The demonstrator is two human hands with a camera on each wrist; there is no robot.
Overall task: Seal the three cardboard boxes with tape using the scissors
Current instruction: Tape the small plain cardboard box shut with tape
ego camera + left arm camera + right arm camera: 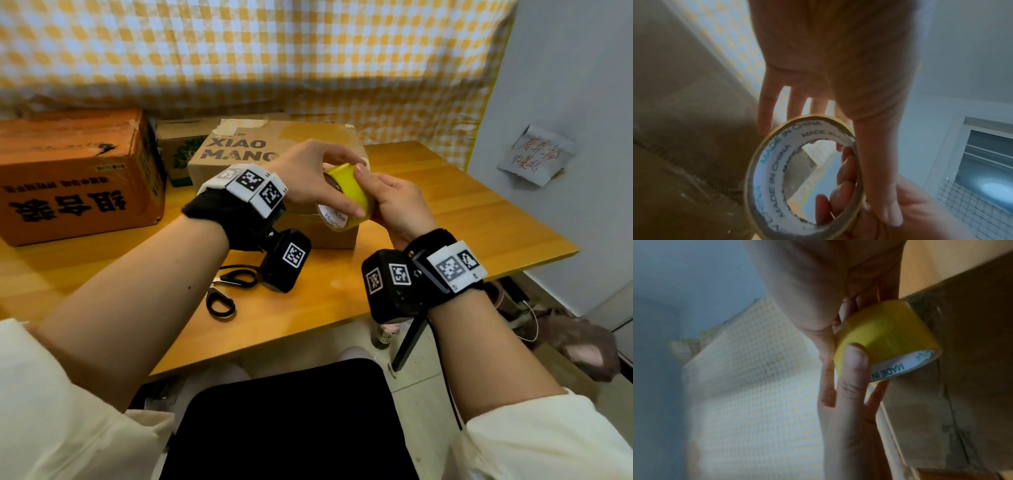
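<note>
We found both hands, left hand (310, 178) and right hand (394, 205), grasping the yellow tape roll (349, 197) above the brown box (239, 150). Scissors (226, 287) lay at seven o'clock near the counter (479, 219) edge.

You wear cream sleeves (61, 404) pushed up past your elbows and a black skirt (291, 421) over your lap. Each wrist carries a fuzzy black band (219, 212) topped with white blocks (253, 186) printed with black square codes. A black camera box (286, 260) hangs under each wrist, also bearing white code tags.
</note>
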